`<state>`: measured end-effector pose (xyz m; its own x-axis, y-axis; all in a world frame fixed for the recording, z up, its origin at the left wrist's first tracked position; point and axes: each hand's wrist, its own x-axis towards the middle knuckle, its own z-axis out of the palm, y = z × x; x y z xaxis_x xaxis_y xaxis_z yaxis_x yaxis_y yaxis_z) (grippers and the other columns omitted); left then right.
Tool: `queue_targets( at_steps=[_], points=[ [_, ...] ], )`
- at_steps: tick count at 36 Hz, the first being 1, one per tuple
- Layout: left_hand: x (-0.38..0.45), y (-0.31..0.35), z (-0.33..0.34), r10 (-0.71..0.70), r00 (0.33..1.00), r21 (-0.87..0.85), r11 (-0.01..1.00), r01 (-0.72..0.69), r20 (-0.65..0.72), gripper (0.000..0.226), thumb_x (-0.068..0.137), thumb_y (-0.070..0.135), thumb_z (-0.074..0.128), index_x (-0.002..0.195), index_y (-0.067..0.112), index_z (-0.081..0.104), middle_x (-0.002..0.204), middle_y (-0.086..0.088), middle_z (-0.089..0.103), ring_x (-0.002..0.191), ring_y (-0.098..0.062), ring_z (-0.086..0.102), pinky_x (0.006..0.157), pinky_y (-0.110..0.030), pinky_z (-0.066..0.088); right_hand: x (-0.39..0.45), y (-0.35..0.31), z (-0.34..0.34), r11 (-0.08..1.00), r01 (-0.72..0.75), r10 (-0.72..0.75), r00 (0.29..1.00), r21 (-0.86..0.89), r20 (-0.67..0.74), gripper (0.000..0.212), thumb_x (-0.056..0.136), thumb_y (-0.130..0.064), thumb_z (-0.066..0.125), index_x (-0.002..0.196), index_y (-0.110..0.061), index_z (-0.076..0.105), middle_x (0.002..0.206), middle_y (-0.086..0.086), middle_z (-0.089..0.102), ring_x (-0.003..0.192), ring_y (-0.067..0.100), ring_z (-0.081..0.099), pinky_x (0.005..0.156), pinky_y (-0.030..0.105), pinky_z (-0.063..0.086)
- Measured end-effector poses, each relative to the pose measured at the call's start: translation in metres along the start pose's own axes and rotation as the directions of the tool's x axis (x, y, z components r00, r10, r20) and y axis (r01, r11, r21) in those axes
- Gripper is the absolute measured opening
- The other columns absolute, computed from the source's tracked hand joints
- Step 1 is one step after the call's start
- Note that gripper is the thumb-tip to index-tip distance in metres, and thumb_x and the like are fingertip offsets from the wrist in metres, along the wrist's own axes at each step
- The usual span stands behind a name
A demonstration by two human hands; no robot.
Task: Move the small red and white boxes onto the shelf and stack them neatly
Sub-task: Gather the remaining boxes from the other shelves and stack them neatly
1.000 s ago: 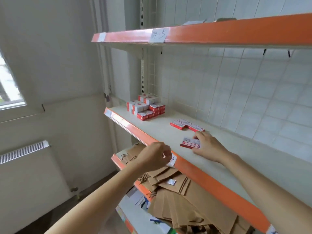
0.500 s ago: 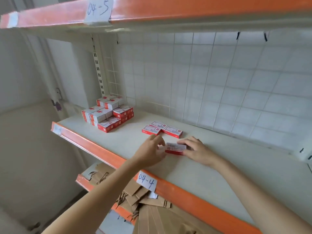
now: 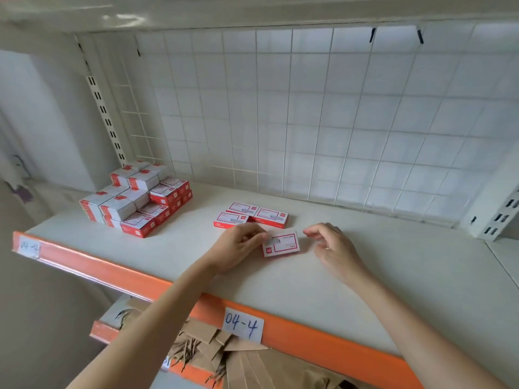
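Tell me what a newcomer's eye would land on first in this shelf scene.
First, the two hands at the middle of the shelf: the left hand pinches a flat red and white box by its edge, while the right hand hovers open just beside it. Next, the neat stack of boxes at the shelf's far left, and the flat boxes behind the hands. The handwritten label "04-4" stands out on the orange edge.

White wire grid [image 3: 309,108] behind — flattened cardboard [image 3: 252,366] below (label "04-4" [image 3: 243,325]).
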<state>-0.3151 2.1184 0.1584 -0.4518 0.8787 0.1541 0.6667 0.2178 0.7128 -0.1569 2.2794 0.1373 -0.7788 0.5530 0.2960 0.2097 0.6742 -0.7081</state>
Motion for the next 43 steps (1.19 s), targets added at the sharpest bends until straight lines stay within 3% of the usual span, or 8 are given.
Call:
queue_targets(
  at_steps=[6,10,14,18,21,28,33,43],
  points=[
    [-0.002,-0.006,0.002,0.043,0.999,0.015,0.999,-0.043,-0.016,0.023,0.087,0.033,0.065,0.103,0.017,0.065,0.086,0.016,0.056,0.071,0.004,0.051,0.068,-0.009,0.037,-0.002,-0.001,0.002,1.000,0.011,-0.011,1.000,-0.019,0.007,0.039,0.076,0.015,0.045,0.103,-0.006,0.063,0.098,-0.007,0.054,0.098,0.012,0.052,0.075,-0.001,0.034],
    [-0.005,-0.008,0.000,0.095,0.995,0.104,0.990,-0.095,0.000,0.030,0.081,0.029,0.072,0.107,0.014,0.065,0.096,0.006,0.054,0.087,-0.009,0.051,0.072,-0.007,0.035,-0.002,-0.001,0.001,1.000,0.017,-0.016,1.000,-0.025,0.013,0.038,0.077,0.014,0.045,0.105,-0.007,0.062,0.099,-0.007,0.054,0.098,0.010,0.051,0.076,-0.001,0.035],
    [-0.006,-0.009,0.002,0.059,0.998,0.056,0.997,-0.059,-0.001,0.029,0.075,0.033,0.077,0.094,0.016,0.064,0.094,0.003,0.059,0.085,-0.013,0.053,0.072,-0.017,0.040,-0.004,-0.002,0.002,0.998,0.043,-0.043,0.999,-0.051,0.002,0.032,0.078,0.010,0.050,0.102,-0.010,0.061,0.098,-0.005,0.054,0.096,0.008,0.049,0.076,0.000,0.035],
    [-0.006,-0.008,0.007,0.048,0.998,0.130,0.990,-0.044,-0.031,0.040,0.068,0.046,0.079,0.079,0.019,0.053,0.079,0.007,0.053,0.070,-0.005,0.043,0.061,-0.017,0.033,-0.006,-0.001,0.003,0.973,0.166,-0.169,0.986,-0.159,-0.005,0.021,0.079,-0.003,0.060,0.079,-0.023,0.052,0.080,-0.010,0.053,0.083,0.012,0.048,0.073,0.020,0.040],
    [-0.007,-0.005,0.007,0.069,0.997,0.145,0.987,-0.066,-0.020,0.044,0.067,0.050,0.078,0.073,0.019,0.048,0.072,0.010,0.047,0.065,-0.004,0.039,0.057,-0.018,0.031,-0.007,-0.004,0.004,0.964,0.207,-0.197,0.977,-0.165,0.074,0.004,0.083,-0.020,0.057,0.079,-0.018,0.060,0.076,-0.014,0.050,0.080,0.004,0.044,0.073,0.018,0.037],
    [-0.012,-0.004,0.006,0.220,0.973,0.147,0.963,-0.228,0.072,0.028,0.072,0.045,0.073,0.090,0.024,0.069,0.081,0.005,0.053,0.071,-0.004,0.047,0.068,-0.018,0.039,0.003,-0.020,0.002,0.984,0.095,-0.050,0.960,-0.150,0.277,0.043,0.080,-0.058,0.057,0.108,-0.026,0.060,0.093,-0.014,0.049,0.100,0.005,0.042,0.087,0.017,0.032],
    [-0.013,-0.003,-0.001,0.228,0.968,0.140,0.960,-0.241,0.106,0.021,0.078,0.033,0.071,0.097,0.023,0.072,0.084,0.002,0.054,0.072,-0.005,0.049,0.069,-0.010,0.036,0.016,-0.034,0.010,0.952,0.127,-0.018,0.932,-0.278,0.363,0.052,0.079,-0.048,0.067,0.123,-0.025,0.052,0.104,-0.012,0.040,0.112,0.005,0.036,0.093,0.020,0.032],
    [-0.024,-0.020,-0.035,0.229,0.971,0.162,0.958,-0.238,0.076,0.012,0.078,0.014,0.071,0.090,0.017,0.075,0.084,-0.002,0.062,0.071,-0.008,0.055,0.068,-0.015,0.042,0.051,-0.065,0.034,0.864,0.172,-0.075,0.973,-0.474,0.217,0.049,0.084,-0.044,0.063,0.121,-0.014,0.054,0.115,0.004,0.049,0.117,0.020,0.039,0.096,0.031,0.037]
  ],
)
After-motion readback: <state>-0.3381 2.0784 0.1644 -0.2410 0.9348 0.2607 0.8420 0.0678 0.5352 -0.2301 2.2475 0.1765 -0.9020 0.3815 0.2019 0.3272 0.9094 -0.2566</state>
